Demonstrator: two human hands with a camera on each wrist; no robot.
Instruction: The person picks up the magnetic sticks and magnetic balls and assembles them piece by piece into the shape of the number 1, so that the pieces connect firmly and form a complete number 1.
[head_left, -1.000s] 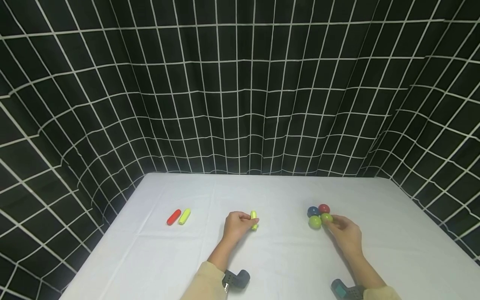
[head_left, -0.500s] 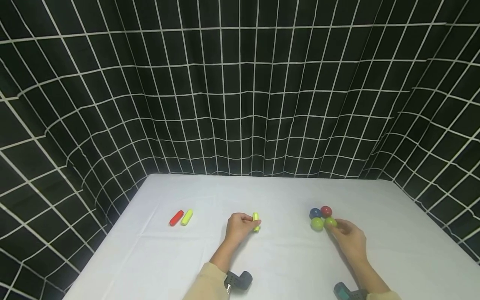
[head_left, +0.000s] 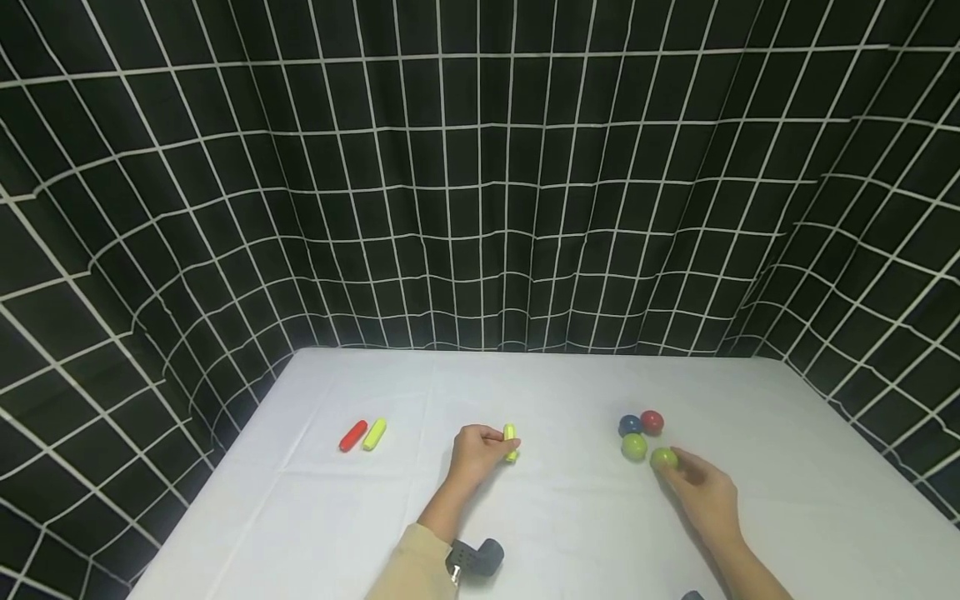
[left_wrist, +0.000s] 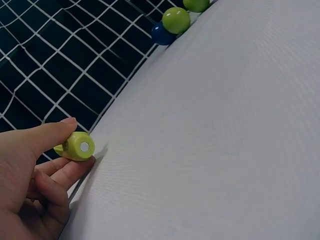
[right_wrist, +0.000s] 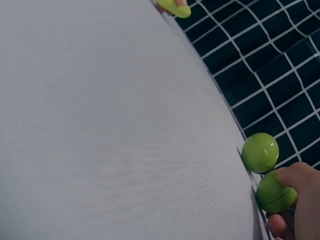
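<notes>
My left hand [head_left: 474,454] pinches a yellow-green magnetic building stick [head_left: 510,431] between thumb and fingers, near the middle of the table. In the left wrist view the stick's end [left_wrist: 84,146] faces the camera, with a pale round disc in it. At the right, my right hand [head_left: 707,496] pinches a green ball [head_left: 663,459] with thumb and fingers. Left of that ball lies a second green ball [head_left: 633,447]. A blue ball [head_left: 629,425] and a red ball [head_left: 652,422] sit just behind, close together. Whether the held ball touches the table I cannot tell.
Toward the left of the white-covered table [head_left: 300,517] lie a red stick [head_left: 353,436] and another yellow-green stick [head_left: 374,434], side by side and slanted. A black curtain with white grid lines [head_left: 480,208] hangs behind the table and along both sides.
My right hand has drawn its green ball away from the other balls, toward me and slightly right, opening a gap. The left hand keeps its stick in nearly the same place.
</notes>
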